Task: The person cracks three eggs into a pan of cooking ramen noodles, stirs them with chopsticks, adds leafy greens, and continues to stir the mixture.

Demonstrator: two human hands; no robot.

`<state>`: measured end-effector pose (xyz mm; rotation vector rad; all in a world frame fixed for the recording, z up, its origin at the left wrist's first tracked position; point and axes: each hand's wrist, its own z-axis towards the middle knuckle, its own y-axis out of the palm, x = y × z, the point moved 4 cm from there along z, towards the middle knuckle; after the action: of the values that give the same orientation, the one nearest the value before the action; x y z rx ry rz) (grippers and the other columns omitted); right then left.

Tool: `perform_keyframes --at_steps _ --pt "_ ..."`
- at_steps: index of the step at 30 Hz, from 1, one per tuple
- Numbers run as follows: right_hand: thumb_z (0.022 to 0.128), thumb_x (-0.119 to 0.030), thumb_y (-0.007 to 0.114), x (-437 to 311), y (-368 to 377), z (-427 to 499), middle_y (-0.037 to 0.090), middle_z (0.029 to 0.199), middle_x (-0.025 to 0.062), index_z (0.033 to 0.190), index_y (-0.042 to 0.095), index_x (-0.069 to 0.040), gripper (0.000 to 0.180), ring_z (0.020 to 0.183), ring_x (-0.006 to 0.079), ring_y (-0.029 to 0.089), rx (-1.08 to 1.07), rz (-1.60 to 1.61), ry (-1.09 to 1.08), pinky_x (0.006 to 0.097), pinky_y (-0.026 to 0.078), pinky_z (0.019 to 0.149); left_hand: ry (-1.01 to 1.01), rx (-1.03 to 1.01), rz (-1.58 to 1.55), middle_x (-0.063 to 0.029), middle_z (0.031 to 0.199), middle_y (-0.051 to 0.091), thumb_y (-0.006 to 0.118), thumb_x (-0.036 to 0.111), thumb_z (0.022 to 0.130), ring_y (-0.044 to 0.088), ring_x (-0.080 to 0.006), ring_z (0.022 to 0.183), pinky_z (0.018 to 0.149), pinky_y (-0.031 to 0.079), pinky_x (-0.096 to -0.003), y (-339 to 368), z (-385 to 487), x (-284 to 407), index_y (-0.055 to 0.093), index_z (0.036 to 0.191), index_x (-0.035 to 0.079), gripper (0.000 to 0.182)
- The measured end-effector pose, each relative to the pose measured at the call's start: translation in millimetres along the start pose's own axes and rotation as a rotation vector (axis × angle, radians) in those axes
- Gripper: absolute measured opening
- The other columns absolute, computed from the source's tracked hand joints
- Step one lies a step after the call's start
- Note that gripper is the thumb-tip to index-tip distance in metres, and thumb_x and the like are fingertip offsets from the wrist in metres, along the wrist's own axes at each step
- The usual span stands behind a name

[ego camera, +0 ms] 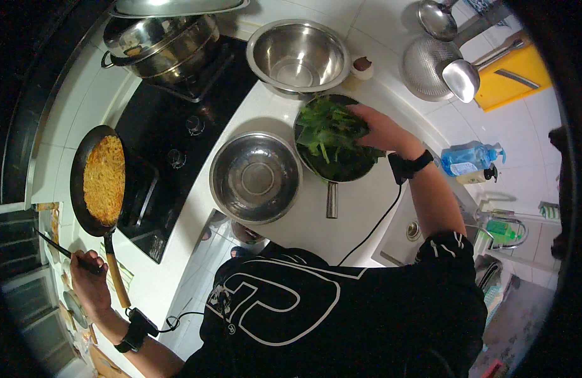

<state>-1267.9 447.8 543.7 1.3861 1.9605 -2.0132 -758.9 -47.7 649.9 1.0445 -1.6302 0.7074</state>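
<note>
My right hand (383, 128) is at the right side of leafy greens (329, 124) in a metal-handled pan (337, 176); part of the hand is hidden behind the leaves, and some leaves lie over the rim. My left hand (90, 279) is closed around the handle of a dark utensil (52, 243), whose far end points to the upper left. Beside that hand is the wooden handle of a frying pan (77, 189), which holds a flat golden noodle cake (104, 182) over the black cooktop (173, 182).
One steel bowl (215, 182) is left of the greens' pan, another (298, 87) behind it. A steamer pot (177, 52) stands at the back left. A sink (399, 236), soap bottles (466, 159) and a faucet (520, 231) are at right. Ladles (461, 80) hang on the wall.
</note>
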Motion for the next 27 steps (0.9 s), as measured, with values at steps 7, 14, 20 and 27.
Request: perform_keyframes --at_steps 7,14,20,27 --pt "0.075 0.002 0.071 -19 -29 -10 0.059 0.139 0.0139 0.149 0.043 -0.002 0.079 0.13 0.0228 0.055 0.135 0.162 0.046 0.0338 0.04 0.112 0.01 -0.011 0.021 -0.0038 0.089 0.066 0.044 0.035 0.109 0.059 -0.0161 0.077 0.072 0.047 -0.0326 -4 5 2 0.059 0.101 0.015 0.026" --pt "0.075 0.004 0.07 -45 -58 -17 0.059 0.138 0.0099 0.151 0.04 0.0 0.082 0.128 0.0147 0.052 0.136 0.313 -0.01 0.0301 0.038 0.112 0.066 0.024 0.102 -0.0038 0.089 0.064 0.045 0.035 0.108 0.059 -0.0161 0.075 0.072 0.047 -0.0329 -17 6 4 0.058 0.102 0.014 0.025" --pt "0.076 0.005 0.068 -42 -63 -20 0.058 0.139 0.0098 0.15 0.041 0.001 0.079 0.127 0.0138 0.052 0.191 0.303 0.022 0.0299 0.038 0.112 0.042 0.01 0.044 -0.0037 0.087 0.063 0.045 0.034 0.108 0.057 -0.0156 0.074 0.071 0.046 -0.0314 -29 2 9 0.058 0.103 0.014 0.024" --pt "0.077 0.003 0.069 -87 -83 -39 0.053 0.145 0.0118 0.155 0.034 0.002 0.085 0.134 0.0168 0.047 0.312 0.06 0.131 0.0307 0.036 0.114 0.033 -0.004 -0.067 -0.0037 0.082 0.061 0.042 0.034 0.109 0.055 -0.0157 0.07 0.068 0.044 -0.0299 -65 10 18 0.053 0.099 0.015 0.024"
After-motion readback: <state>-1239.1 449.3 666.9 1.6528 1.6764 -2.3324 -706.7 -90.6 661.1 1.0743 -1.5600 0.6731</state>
